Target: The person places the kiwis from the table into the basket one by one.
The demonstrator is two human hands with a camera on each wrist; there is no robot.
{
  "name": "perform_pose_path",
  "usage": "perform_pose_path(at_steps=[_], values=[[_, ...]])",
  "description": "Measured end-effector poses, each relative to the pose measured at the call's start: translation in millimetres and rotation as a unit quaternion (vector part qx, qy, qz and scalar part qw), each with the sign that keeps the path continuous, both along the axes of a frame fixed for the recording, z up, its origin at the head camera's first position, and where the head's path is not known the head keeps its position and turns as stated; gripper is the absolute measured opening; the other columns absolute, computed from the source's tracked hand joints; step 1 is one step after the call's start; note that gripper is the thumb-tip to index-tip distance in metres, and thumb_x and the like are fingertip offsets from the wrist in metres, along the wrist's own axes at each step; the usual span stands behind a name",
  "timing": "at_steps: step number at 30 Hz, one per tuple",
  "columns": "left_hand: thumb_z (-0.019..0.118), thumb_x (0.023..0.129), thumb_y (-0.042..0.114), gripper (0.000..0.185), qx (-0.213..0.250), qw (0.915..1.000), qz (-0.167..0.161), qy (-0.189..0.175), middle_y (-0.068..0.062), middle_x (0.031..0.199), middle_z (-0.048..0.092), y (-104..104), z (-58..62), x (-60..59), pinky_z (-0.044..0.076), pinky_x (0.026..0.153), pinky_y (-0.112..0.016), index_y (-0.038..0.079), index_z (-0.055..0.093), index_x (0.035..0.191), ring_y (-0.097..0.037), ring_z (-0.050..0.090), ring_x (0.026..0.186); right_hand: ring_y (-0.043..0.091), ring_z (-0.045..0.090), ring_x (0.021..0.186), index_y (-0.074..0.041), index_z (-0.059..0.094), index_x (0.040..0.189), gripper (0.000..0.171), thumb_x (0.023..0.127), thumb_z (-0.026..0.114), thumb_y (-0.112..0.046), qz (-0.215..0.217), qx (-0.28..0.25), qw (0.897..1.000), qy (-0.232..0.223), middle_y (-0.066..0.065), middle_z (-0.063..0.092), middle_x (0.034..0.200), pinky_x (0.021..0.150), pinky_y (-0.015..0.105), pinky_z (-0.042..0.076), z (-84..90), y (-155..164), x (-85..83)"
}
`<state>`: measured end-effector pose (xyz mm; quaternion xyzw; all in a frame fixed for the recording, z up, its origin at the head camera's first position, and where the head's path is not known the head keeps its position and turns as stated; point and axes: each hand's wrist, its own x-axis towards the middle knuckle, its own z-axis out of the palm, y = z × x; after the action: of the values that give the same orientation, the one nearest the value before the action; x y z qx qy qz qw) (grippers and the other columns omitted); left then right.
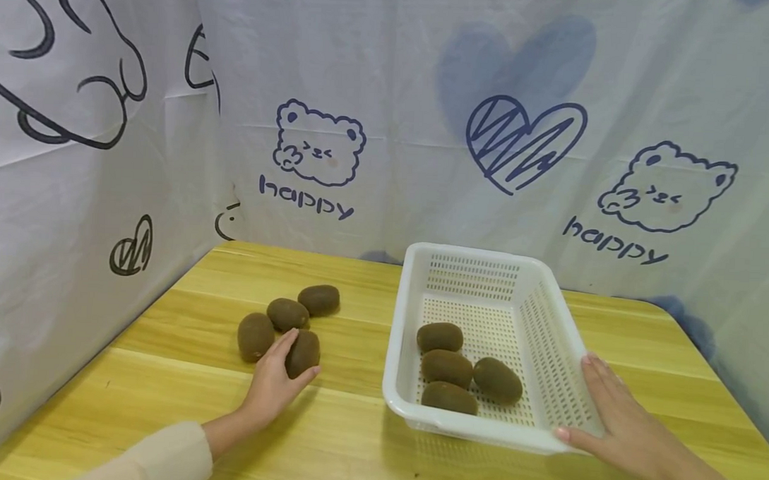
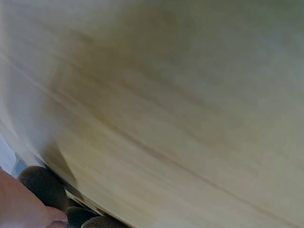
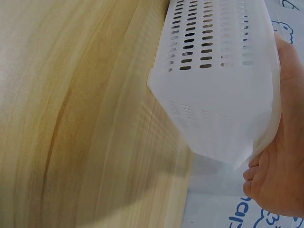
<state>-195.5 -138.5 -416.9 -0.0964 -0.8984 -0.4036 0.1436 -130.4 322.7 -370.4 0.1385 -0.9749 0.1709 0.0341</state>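
Picking-up step: left hand (image 1: 271,384) curled around kiwi (image 1: 303,352) at nine o'clock of basket (image 1: 549,330); right hand (image 1: 620,421) clasping its rim. Next, probably lifting cleanly.

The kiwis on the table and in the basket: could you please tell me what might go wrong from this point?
1. The left hand curls round only one kiwi of a tight cluster; lifting it may nudge the neighbouring kiwi, which could roll on the table.
2. The right hand holds the white basket at one corner near the table's front edge; if that grip slips, the basket could tilt and its four kiwis shift.
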Motion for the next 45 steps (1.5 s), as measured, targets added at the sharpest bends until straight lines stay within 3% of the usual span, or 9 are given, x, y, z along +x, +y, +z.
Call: perform_pose_path(at_steps=[2, 6, 9, 13, 22, 29, 34, 41, 45], values=[[0.072, 0.08, 0.011, 0.065, 0.004, 1.0, -0.004, 0.007, -0.03, 0.137, 0.042, 0.8, -0.5, -1.2, 0.04, 0.1, -0.056, -0.012, 0.041, 0.132, -0.046, 0.041, 0.125, 0.047, 0.004, 0.139, 0.003, -0.001, 0.147, 0.101, 0.083, 0.063, -0.042, 0.001, -0.001, 1.0, 0.002, 0.03, 0.002, 0.152, 0.101, 0.016, -0.019, 0.2, 0.0, 0.0], [0.074, 0.078, 0.01, 0.064, 0.005, 0.9999, -0.007, 0.007, -0.029, 0.137, 0.043, 0.5, -2.8, -4.3, 0.042, 0.098, -0.055, -0.011, 0.043, 0.131, -0.046, 0.044, 0.123, 0.048, 0.006, 0.139, 0.002, -0.001, 0.147, 0.1, 0.083, 0.063, -0.041, 0.002, -0.007, 1.0, 0.003, 0.03, 0.002, 0.152, 0.111, 0.037, -0.016, 1.3, -0.5, -0.2], [0.074, 0.078, 0.01, 0.065, 0.002, 1.0, 0.0, -0.005, -0.029, 0.137, 0.043, -0.6, -4.3, -6.7, 0.041, 0.1, -0.055, -0.012, 0.043, 0.131, -0.046, 0.043, 0.124, 0.049, 0.006, 0.138, 0.002, -0.001, 0.148, 0.101, 0.083, 0.063, -0.041, 0.002, -0.012, 1.0, -0.001, 0.029, 0.002, 0.152, 0.111, 0.059, -0.003, 2.7, -1.1, -0.8], [0.073, 0.078, 0.007, 0.062, 0.001, 0.9998, 0.004, -0.017, -0.03, 0.137, 0.042, -1.4, -4.3, -8.3, 0.041, 0.099, -0.055, -0.01, 0.045, 0.13, -0.046, 0.042, 0.124, 0.049, 0.007, 0.138, 0.002, 0.0, 0.148, 0.101, 0.082, 0.064, -0.041, 0.003, -0.013, 1.0, -0.003, 0.029, 0.002, 0.152, 0.103, 0.071, 0.013, 4.4, -1.7, -1.4], [0.073, 0.077, 0.003, 0.057, 0.019, 0.9994, -0.008, -0.028, -0.025, 0.13, 0.052, -1.9, -1.6, -9.8, 0.046, 0.095, -0.053, -0.005, 0.05, 0.129, -0.042, 0.052, 0.117, 0.05, 0.008, 0.137, 0.003, 0.0, 0.147, 0.102, 0.082, 0.064, -0.041, 0.001, -0.017, 1.0, -0.006, 0.03, 0.003, 0.151, 0.104, 0.07, 0.01, 5.2, -1.7, -1.1], [0.074, 0.076, 0.006, 0.055, 0.027, 0.9984, 0.0, -0.05, -0.027, 0.124, 0.056, -4.6, 2.6, -12.5, 0.05, 0.091, -0.05, -0.007, 0.053, 0.125, -0.041, 0.057, 0.11, 0.051, 0.009, 0.137, 0.002, 0.0, 0.148, 0.102, 0.082, 0.064, -0.043, -0.001, -0.009, 1.0, -0.011, 0.031, 0.004, 0.151, 0.098, 0.073, 0.02, 6.7, -2.0, -1.3], [0.075, 0.076, 0.007, 0.055, 0.038, 0.9979, -0.009, -0.051, -0.028, 0.122, 0.056, -3.2, 11.5, -13.7, 0.053, 0.087, -0.046, -0.009, 0.053, 0.124, -0.04, 0.059, 0.107, 0.05, 0.009, 0.137, 0.002, 0.0, 0.148, 0.102, 0.082, 0.064, -0.043, -0.001, -0.01, 1.0, -0.014, 0.031, 0.005, 0.151, 0.098, 0.073, 0.019, 7.0, -2.0, -1.0], [0.075, 0.076, 0.009, 0.055, 0.072, 0.9967, -0.027, -0.026, -0.027, 0.117, 0.06, 1.1, 29.8, -18.0, 0.057, 0.077, -0.034, -0.008, 0.054, 0.124, -0.036, 0.064, 0.099, 0.051, 0.01, 0.137, 0.002, 0.0, 0.148, 0.102, 0.082, 0.065, -0.042, 0.0, -0.005, 1.0, -0.01, 0.031, 0.005, 0.151, 0.095, 0.074, 0.022, 7.1, -1.2, -0.5], [0.075, 0.076, 0.008, 0.056, 0.084, 0.9952, -0.043, -0.026, -0.025, 0.12, 0.059, 4.0, 38.5, -19.9, 0.056, 0.081, -0.034, -0.006, 0.053, 0.126, -0.035, 0.062, 0.103, 0.051, 0.01, 0.137, 0.001, 0.0, 0.148, 0.102, 0.082, 0.065, -0.042, -0.002, -0.006, 1.0, -0.013, 0.031, 0.005, 0.151, 0.096, 0.074, 0.022, 7.2, -0.9, -1.0]])
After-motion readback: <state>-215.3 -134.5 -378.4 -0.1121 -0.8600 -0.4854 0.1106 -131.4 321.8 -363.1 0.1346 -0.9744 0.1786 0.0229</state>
